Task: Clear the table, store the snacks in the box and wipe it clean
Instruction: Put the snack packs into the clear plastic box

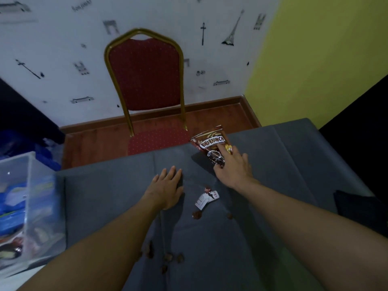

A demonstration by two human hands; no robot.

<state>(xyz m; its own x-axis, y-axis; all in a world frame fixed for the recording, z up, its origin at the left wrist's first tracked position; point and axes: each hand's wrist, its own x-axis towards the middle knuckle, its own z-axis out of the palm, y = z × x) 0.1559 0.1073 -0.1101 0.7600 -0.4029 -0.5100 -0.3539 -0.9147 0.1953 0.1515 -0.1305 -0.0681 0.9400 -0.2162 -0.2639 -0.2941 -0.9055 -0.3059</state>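
Crumbs nearest: small brown cereal pieces (168, 257) lie scattered on the grey cloth-covered table (262, 238), about six in a loose cluster between the two forearms; the exact count is blurred.
Crumbs farther: two more brown bits (197, 215) sit apart from that cluster, just beyond it, one below the wrapper and one to its right.
Box: one clear plastic storage box (31, 185) stands at the table's left edge, with blue and white snack packets inside; their number cannot be told.
Dark cloth: one dark folded cloth (361, 208) lies at the right side of the table.
Wrapper: one small torn white-and-red wrapper (206, 197) lies between the two hands, touching neither.
Left hand (168, 187): flat on the table, palm down, fingers together and extended, holding nothing.
Right hand (235, 166): reached forward, fingers spread and closing on the pouch's lower right part; whether the grip is firm cannot be told.
Pouch: one brown Koko Krunch cereal pouch (210, 143) at the far table edge, tilted, under the right fingertips and well apart from the left hand.
Chair: one red padded chair with gold metal frame (144, 80) stands beyond the table.
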